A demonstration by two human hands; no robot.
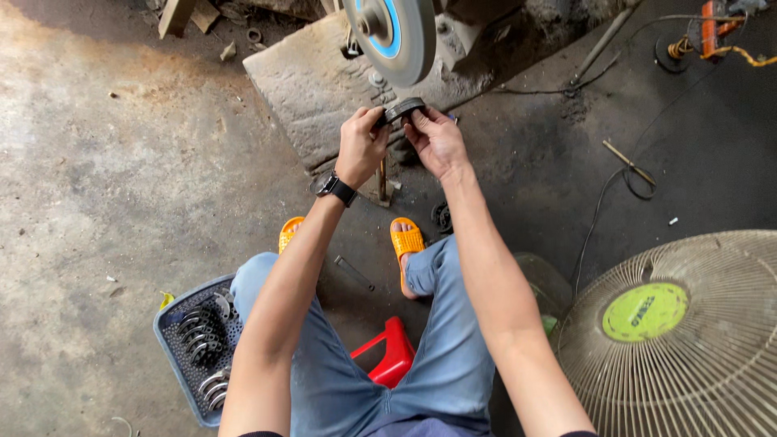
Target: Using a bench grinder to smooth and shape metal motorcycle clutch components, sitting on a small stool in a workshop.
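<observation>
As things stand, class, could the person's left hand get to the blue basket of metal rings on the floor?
Probably yes, though not at once. The left hand shares its grip on a dark ring with the right hand. The basket sits beside the left leg, nothing covering it.

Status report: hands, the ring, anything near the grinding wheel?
Left hand and right hand both grip the dark ring. Ring sits just below the grinding wheel. Nothing between them.

blue jeans, orange slide sandals [407,240], black wristwatch [337,188] (left wrist).
</observation>
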